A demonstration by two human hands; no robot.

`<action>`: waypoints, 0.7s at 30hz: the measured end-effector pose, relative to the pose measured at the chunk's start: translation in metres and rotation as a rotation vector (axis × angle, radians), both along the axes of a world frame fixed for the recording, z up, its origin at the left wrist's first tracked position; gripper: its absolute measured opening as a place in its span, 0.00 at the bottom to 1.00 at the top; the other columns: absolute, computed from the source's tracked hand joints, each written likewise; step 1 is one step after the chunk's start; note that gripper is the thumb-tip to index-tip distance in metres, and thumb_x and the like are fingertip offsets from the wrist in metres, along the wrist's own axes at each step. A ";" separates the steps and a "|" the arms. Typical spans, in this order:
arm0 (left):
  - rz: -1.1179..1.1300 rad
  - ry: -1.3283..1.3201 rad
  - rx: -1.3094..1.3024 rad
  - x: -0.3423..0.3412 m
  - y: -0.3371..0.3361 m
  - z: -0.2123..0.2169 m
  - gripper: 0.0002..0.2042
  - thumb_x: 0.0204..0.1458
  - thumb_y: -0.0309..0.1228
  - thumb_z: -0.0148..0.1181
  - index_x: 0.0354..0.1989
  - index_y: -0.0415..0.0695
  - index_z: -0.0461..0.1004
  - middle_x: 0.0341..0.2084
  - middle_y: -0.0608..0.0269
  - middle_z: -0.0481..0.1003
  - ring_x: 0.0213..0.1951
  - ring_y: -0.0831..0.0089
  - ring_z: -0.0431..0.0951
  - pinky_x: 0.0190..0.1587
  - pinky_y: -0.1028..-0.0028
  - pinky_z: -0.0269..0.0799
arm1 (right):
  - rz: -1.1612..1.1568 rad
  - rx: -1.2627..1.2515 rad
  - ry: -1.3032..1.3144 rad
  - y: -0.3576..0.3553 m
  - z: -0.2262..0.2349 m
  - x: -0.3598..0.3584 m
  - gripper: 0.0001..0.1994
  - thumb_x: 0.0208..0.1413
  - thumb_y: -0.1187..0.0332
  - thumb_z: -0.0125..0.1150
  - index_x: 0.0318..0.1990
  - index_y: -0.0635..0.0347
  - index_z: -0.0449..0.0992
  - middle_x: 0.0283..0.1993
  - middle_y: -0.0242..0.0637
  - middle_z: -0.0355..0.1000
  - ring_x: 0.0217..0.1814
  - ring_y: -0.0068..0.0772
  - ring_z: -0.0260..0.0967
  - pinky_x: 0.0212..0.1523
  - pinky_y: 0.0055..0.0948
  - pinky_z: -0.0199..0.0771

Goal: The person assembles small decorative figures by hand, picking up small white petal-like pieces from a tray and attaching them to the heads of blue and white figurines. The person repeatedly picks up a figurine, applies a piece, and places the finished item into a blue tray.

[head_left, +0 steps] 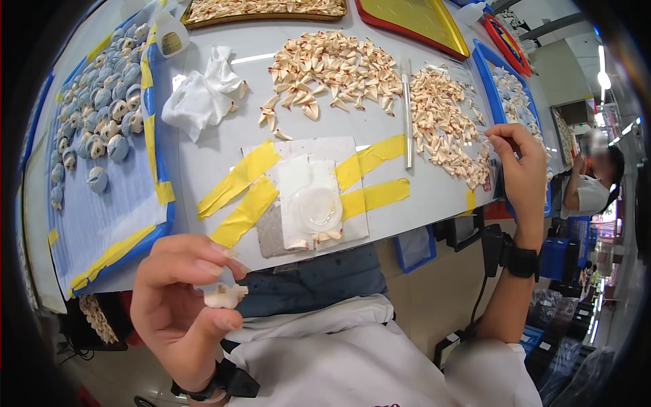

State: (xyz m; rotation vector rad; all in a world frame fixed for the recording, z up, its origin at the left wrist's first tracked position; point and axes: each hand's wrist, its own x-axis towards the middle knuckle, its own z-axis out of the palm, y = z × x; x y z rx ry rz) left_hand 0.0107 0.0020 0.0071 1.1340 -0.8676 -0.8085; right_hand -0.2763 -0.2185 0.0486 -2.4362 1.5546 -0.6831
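Observation:
Between the thumb and fingers of my left hand [186,292] is a small blue-and-cream figurine piece [224,293], held up in front of my body at the lower left. My right hand [521,163] reaches to the table's right side with thumb and forefinger pinched together. Whatever is in that pinch is too small to make out. Beside those fingertips spreads a pile of small cream pointed pieces with red tips [437,115]. A shallow round clear dish [317,209] holding a clear substance sits on a taped-down white pad [291,173], with a few cream pieces at its front edge.
A blue-rimmed tray [146,241] of blue-and-cream pieces lies left. More cream pieces [332,68] are heaped behind the pad, beside a crumpled white tissue [203,91] and a slim metallic rod [407,115]. Red-rimmed golden trays [413,24] stand at the back. Another person [590,183] sits far right.

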 end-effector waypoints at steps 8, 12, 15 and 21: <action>-0.060 0.059 -0.007 -0.006 0.007 0.001 0.17 0.39 0.28 0.67 0.35 0.35 0.67 0.36 0.51 0.65 0.35 0.68 0.70 0.37 0.72 0.69 | -0.027 0.069 -0.150 -0.001 -0.007 -0.007 0.06 0.48 0.75 0.53 0.33 0.65 0.72 0.27 0.34 0.70 0.29 0.25 0.66 0.34 0.22 0.65; -0.058 0.043 -0.005 -0.008 0.007 0.000 0.15 0.40 0.26 0.65 0.35 0.35 0.68 0.37 0.51 0.65 0.36 0.68 0.70 0.38 0.72 0.69 | 0.117 0.089 -0.025 0.008 -0.003 0.009 0.07 0.44 0.77 0.54 0.34 0.65 0.73 0.28 0.35 0.70 0.29 0.26 0.66 0.34 0.22 0.65; -0.097 0.042 0.004 -0.010 0.007 -0.001 0.14 0.40 0.24 0.64 0.35 0.35 0.68 0.38 0.50 0.66 0.37 0.68 0.70 0.38 0.72 0.69 | 0.233 0.079 0.052 0.006 -0.004 0.017 0.09 0.41 0.78 0.56 0.34 0.65 0.73 0.29 0.38 0.70 0.29 0.30 0.67 0.33 0.24 0.66; -0.131 0.001 0.038 -0.009 0.009 -0.001 0.14 0.40 0.22 0.63 0.36 0.35 0.69 0.39 0.49 0.66 0.38 0.68 0.70 0.41 0.73 0.67 | 0.133 0.145 0.063 -0.002 -0.008 0.013 0.05 0.44 0.77 0.55 0.31 0.66 0.72 0.28 0.35 0.70 0.28 0.23 0.65 0.32 0.21 0.64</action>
